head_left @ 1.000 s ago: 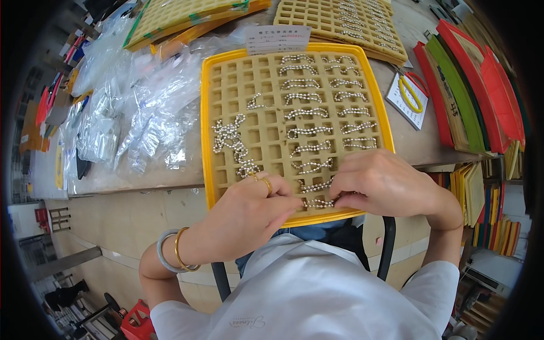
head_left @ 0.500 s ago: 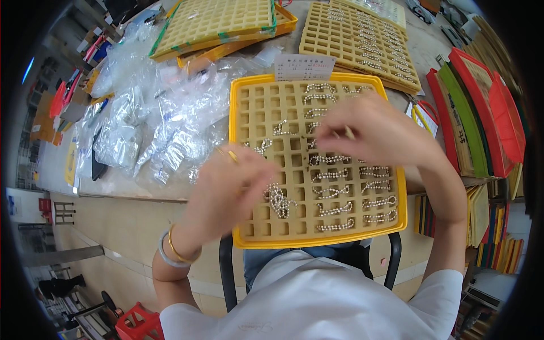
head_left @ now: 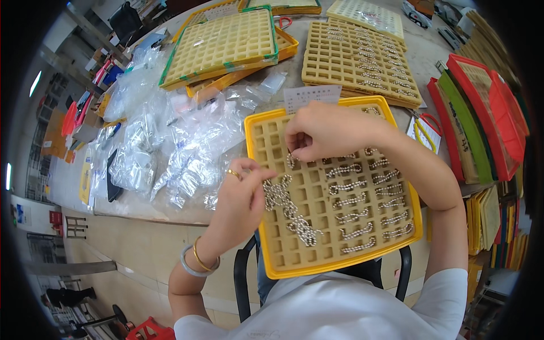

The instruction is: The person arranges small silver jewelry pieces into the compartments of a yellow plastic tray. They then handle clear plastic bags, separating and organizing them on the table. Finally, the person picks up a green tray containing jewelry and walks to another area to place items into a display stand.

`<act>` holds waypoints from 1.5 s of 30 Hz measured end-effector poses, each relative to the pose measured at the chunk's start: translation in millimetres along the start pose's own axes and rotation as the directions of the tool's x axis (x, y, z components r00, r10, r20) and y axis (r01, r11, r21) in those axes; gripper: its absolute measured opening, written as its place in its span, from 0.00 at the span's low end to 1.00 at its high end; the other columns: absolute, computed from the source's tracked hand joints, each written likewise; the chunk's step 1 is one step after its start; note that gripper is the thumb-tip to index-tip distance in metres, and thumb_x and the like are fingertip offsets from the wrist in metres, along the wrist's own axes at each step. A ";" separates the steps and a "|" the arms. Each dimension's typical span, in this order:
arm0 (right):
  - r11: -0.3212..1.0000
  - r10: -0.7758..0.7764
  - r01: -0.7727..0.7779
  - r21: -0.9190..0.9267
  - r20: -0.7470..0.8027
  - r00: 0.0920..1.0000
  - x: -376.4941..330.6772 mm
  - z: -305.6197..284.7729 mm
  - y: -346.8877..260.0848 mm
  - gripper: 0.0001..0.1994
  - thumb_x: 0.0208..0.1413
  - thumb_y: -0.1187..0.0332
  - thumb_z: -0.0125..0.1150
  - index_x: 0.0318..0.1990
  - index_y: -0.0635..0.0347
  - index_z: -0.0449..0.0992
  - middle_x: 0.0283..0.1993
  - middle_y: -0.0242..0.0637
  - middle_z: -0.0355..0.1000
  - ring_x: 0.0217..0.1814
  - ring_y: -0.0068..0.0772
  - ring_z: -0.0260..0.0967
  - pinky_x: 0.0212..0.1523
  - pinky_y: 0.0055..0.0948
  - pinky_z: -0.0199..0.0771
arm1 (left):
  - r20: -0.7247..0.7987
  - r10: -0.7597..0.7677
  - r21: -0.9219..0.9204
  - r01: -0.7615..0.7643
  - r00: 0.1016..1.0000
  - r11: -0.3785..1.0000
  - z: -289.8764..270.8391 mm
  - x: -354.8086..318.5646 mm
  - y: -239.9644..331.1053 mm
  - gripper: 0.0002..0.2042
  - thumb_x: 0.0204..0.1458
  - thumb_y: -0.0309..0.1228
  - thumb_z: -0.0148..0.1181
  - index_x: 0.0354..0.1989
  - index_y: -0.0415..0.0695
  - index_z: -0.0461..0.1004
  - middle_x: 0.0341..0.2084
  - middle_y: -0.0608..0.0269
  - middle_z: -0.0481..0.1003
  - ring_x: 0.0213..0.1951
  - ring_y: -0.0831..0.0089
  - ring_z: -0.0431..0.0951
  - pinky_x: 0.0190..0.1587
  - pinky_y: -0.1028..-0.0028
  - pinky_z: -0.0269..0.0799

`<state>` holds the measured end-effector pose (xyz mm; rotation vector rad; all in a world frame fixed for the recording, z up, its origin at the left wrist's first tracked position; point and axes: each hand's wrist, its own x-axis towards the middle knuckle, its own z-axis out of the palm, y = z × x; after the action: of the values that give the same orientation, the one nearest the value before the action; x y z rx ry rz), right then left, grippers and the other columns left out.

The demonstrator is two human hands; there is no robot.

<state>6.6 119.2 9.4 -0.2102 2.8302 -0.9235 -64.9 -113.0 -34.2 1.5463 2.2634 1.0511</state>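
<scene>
A yellow-rimmed tray (head_left: 334, 269) with a cream, many-pocketed insert lies tilted in front of me. Short silver bead chains (head_left: 356, 229) sit in rows across its right side. My right hand (head_left: 326, 133) is over the upper middle, thumb and fingertips pinched at a short piece of bead chain (head_left: 290, 161). On the left part of the insert lies a loose heap of silver bead chain (head_left: 292, 212). My left hand (head_left: 239, 192) is at the tray's left edge, index finger stretched out over the upper end of this heap, fingers partly apart. My right hand and forearm hide some pockets.
Clear plastic bags (head_left: 190, 153) cover the table to the left. Stacked cream trays (head_left: 224, 48) lie behind them, and another chain-filled tray (head_left: 362, 62) is at the back right. A paper slip (head_left: 306, 96) touches the tray's far edge. Red and green trays (head_left: 476, 113) stand at the right.
The tray appears lower and further right in view. My right hand has moved left across the insert to a piece of bead chain. My left hand has moved beside the heap's upper end.
</scene>
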 end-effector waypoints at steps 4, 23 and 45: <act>0.990 -0.075 0.073 0.119 0.005 0.997 -0.5 -19.5 -4.8 0.07 0.47 0.71 0.61 0.32 0.65 0.76 0.28 0.37 0.75 0.30 0.27 0.73 0.35 0.26 0.74 | 0.037 0.020 0.074 -0.022 0.999 0.997 -2.3 2.1 12.2 0.12 0.50 0.17 0.54 0.43 0.42 0.76 0.42 0.58 0.69 0.34 0.71 0.72 0.32 0.77 0.69; 0.971 0.124 -0.065 0.228 -0.254 0.959 4.6 -17.3 40.2 0.09 0.45 0.72 0.59 0.34 0.67 0.78 0.27 0.33 0.74 0.29 0.22 0.69 0.34 0.23 0.71 | 0.112 0.057 -0.102 -0.046 0.992 0.994 -18.9 118.2 -18.6 0.09 0.48 0.27 0.64 0.35 0.35 0.79 0.28 0.61 0.79 0.31 0.77 0.76 0.34 0.77 0.71; 0.959 0.079 -0.152 -0.237 -0.291 0.954 -3.2 -5.0 37.7 0.07 0.46 0.71 0.59 0.32 0.60 0.81 0.29 0.42 0.77 0.34 0.43 0.75 0.38 0.36 0.74 | 0.039 0.200 0.231 -0.204 0.979 0.951 -6.9 101.8 -33.6 0.07 0.44 0.26 0.65 0.32 0.42 0.81 0.26 0.58 0.76 0.33 0.64 0.73 0.39 0.69 0.68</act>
<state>5.6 152.7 -8.7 0.0651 3.1788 -0.5993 -136.9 -33.4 -29.2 1.9076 2.3267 0.8377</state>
